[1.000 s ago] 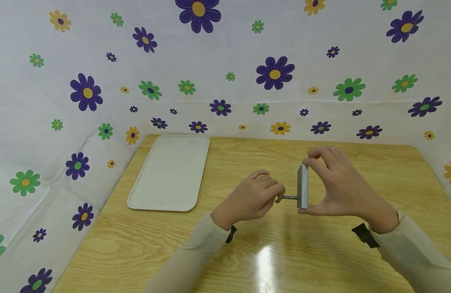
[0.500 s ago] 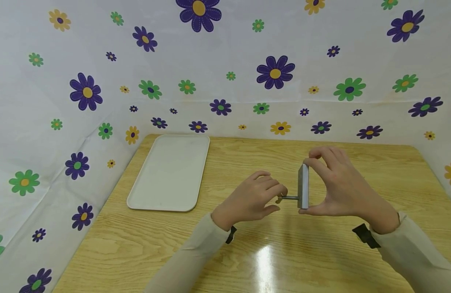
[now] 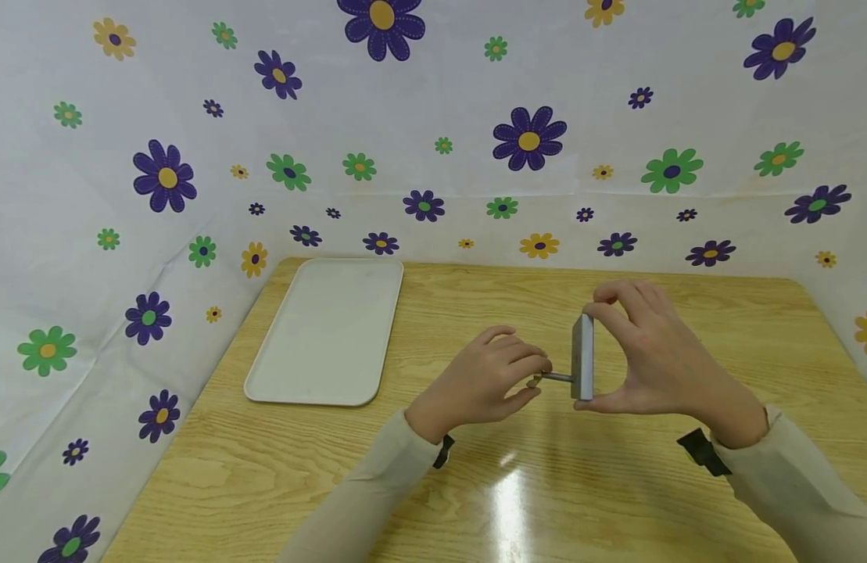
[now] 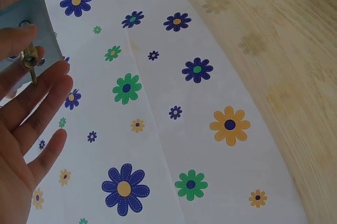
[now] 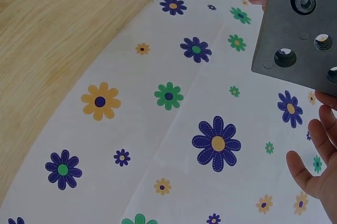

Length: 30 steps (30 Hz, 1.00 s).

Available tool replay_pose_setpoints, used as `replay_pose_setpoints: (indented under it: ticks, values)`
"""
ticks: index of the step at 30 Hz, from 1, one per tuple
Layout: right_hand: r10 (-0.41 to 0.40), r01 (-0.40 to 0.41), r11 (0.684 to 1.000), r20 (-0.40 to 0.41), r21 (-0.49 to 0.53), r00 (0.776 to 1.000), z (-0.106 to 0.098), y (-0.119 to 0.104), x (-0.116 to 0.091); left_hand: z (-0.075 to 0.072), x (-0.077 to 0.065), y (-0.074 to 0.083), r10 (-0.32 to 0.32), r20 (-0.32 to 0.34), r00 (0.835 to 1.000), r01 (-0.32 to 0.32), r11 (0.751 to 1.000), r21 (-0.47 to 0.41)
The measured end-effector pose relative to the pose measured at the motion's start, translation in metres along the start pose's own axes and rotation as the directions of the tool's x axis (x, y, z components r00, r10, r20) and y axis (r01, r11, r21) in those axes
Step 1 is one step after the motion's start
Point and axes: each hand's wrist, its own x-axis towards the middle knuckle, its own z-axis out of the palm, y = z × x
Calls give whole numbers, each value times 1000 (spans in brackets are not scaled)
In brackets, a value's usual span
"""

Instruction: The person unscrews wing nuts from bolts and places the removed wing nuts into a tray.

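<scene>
A flat grey metal plate point(image 3: 582, 358) stands on edge above the table, a bolt point(image 3: 560, 378) sticking out of it to the left. My right hand point(image 3: 651, 356) grips the plate by its top and bottom edges, fingers above and thumb below. At the bolt's free end is a brass wing nut point(image 4: 30, 58), pinched between thumb and index finger of my left hand point(image 3: 485, 379); the other fingers are spread. The right wrist view shows the plate's other face, with several round holes and a hex-socket bolt head point(image 5: 304, 2) recessed in one.
A white rectangular tray point(image 3: 327, 336) lies at the back left of the wood-grain table point(image 3: 264, 469). A flower-printed white cloth point(image 3: 433, 102) hangs behind the table and along its sides.
The left thumb swung away from the wing nut and has come back up to it. The nut and bolt end have tilted slightly. The right hand and plate stay nearly still.
</scene>
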Motion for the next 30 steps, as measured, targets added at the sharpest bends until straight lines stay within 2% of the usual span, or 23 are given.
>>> replay_pose_setpoints:
  ticks: [6, 21, 30]
  values:
    - [4, -4, 1000, 13, 0, 1000, -2, 0, 0, -1, 0, -1, -22, -8, 1000, 22, 1000, 7]
    - [10, -10, 1000, 6, 8, 1000, -2, 0, 0, -1, 1, 0, 4, 2, 1000, -4, 1000, 30]
    - [10, -10, 1000, 5, 13, 1000, -2, 1, 0, -1, 4, 1, 4, -27, 1000, -3, 999, 34]
